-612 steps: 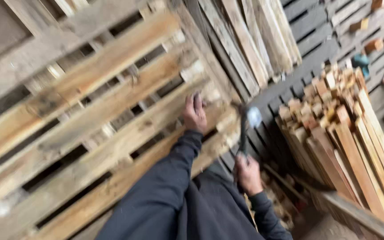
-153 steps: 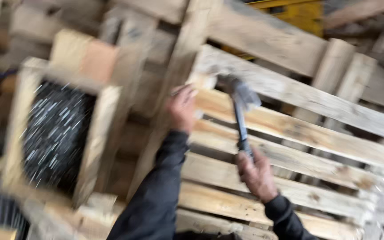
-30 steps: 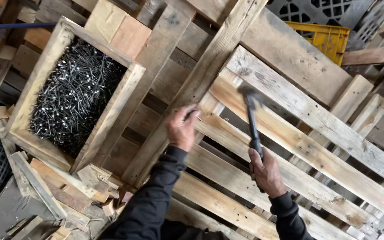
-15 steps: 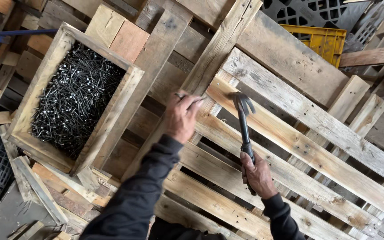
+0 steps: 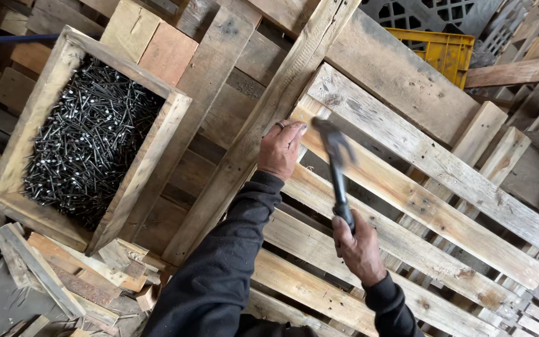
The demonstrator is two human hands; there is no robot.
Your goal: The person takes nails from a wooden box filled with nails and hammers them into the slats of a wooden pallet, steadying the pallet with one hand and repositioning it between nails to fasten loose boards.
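Hammer [image 5: 338, 168] gripped by right hand [image 5: 360, 249] | left hand [image 5: 280, 150] pressing pallet [image 5: 407, 200] | nail box [image 5: 7, 181] alongside

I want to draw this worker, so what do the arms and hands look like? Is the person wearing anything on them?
Both arms are covered by long black sleeves of soft cloth, ending in snug cuffs at the wrists. The left hand is bare, with no glove, and has a ring on one finger. The right hand is bare too; no ring or watch shows on it.
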